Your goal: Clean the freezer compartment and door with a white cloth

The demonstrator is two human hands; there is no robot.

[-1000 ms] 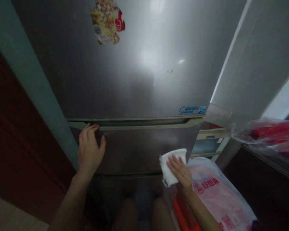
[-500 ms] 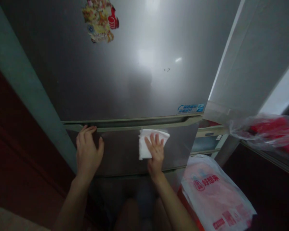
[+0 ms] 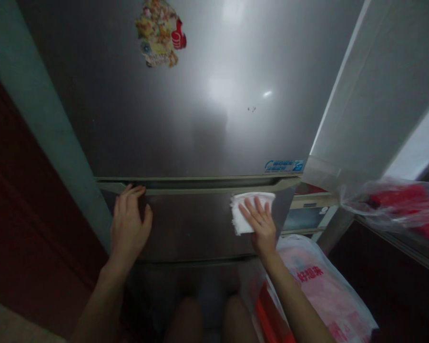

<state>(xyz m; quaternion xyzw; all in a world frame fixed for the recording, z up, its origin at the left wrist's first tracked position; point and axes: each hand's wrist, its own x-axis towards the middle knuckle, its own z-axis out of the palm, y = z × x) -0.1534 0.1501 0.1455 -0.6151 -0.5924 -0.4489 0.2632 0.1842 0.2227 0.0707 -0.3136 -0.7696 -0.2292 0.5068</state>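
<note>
In the head view my left hand (image 3: 130, 221) hooks its fingers over the top edge of the grey fridge drawer (image 3: 189, 224), at the left end of the recessed handle (image 3: 207, 191). Its thumb stands apart against the drawer front. Folded white cloth (image 3: 243, 221) lies flat on the drawer's right part, held there under the spread fingers of my right hand (image 3: 262, 224). The cloth's upper edge is close below the handle. Above the drawer is the large, shut fridge door (image 3: 157, 124).
A colourful magnet (image 3: 159, 35) and a blue sticker (image 3: 284, 165) are on the door. To the right, a white plastic bag (image 3: 329, 281) stands by my right forearm, below a clear bag with red contents (image 3: 400, 200). A dark red panel (image 3: 32, 205) borders the left.
My right hand has slid the cloth to the right across the drawer front. My left hand stays at the handle. The view has shifted slightly.
</note>
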